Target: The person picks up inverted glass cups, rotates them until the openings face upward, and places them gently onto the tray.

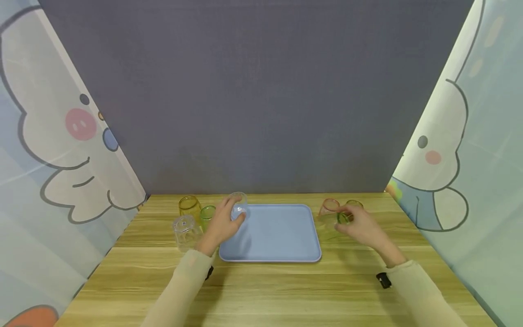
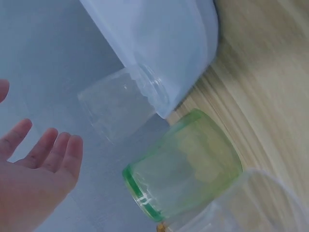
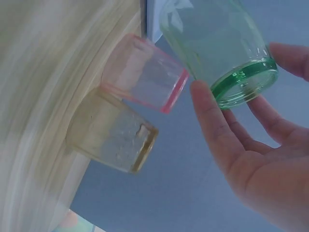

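Observation:
A clear drinking glass (image 1: 243, 203) stands upright at the back left corner of the blue tray (image 1: 278, 232). Beside it is my left hand (image 1: 224, 222), its fingers loosely spread; the left wrist view shows a gap between them and the clear glass (image 2: 116, 106). My right hand (image 1: 361, 228) holds a green glass (image 3: 217, 41) by its thick base, fingers and thumb around it, the glass tilted with its mouth toward the tray's right side. Behind that hand, a pink glass (image 3: 145, 75) and an amber glass (image 3: 111, 130) stand upside down on the table.
Left of the tray are an amber glass (image 1: 189, 205), another green glass (image 1: 207, 213) and a faceted clear glass (image 1: 185, 231), partly behind my left forearm. The wooden table (image 1: 269, 290) ends at a grey backdrop (image 1: 261, 100), with printed curtains at both sides.

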